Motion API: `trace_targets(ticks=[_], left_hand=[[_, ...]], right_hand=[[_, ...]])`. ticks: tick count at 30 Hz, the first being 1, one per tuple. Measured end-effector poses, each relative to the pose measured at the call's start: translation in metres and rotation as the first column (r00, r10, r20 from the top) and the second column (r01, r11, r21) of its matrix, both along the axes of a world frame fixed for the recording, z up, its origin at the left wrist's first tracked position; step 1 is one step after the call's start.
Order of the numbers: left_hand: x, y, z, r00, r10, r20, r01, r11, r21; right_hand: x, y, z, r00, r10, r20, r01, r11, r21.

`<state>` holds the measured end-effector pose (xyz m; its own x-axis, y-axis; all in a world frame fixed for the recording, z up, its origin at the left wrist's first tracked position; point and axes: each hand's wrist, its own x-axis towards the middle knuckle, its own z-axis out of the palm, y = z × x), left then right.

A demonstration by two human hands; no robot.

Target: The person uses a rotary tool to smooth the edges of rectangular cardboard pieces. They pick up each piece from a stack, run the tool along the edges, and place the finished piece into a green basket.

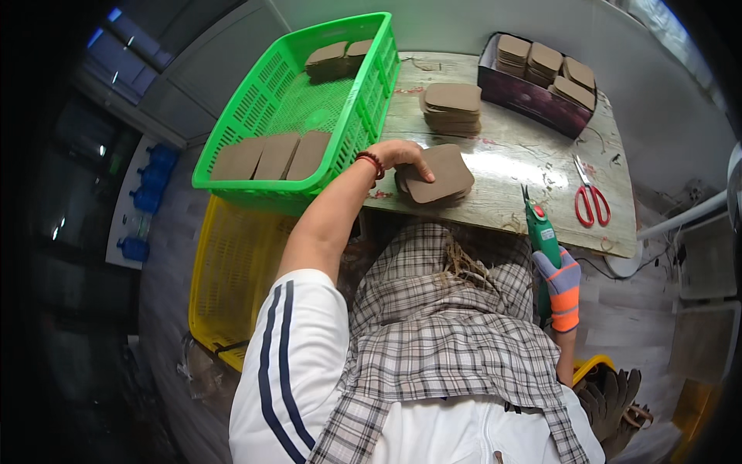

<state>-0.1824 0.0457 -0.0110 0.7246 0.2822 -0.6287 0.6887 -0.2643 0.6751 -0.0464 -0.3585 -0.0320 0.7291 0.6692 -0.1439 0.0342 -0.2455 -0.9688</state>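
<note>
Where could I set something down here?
Mostly the table between the held brown stack and the red-handled scissors, though scraps lie about. The green crate is bare between its piles. The dark box looks crowded.

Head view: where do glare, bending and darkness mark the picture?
In the head view, white glare washes out part of the pale wooden tabletop; in the head view, that tabletop's right edge bows; in the head view, the corners darken to black.

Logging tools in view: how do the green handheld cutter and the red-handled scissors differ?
Green handheld cutter is in the right hand's grip; red-handled scissors lie on the table. Cutter has a thick green body; scissors have two looped red handles. Both point their tips away from the person.
</note>
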Motion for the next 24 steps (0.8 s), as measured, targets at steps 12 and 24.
trace_targets(ticks=[12, 24], left_hand=[[-0.012, -0.026, -0.003, 0.988, 0.153, 0.034, -0.145, 0.973, -0.181], [-0.001, -0.043, 0.007, 0.972, 0.065, 0.224, -0.053, 0.997, -0.059]], right_hand=[[-0.006, 0.014, 0.001, 0.988, 0.027, -0.150, -0.015, 0.997, 0.082], [0.001, 0.016, -0.010, 0.992, 0.006, -0.129, 0.000, 0.999, 0.047]])
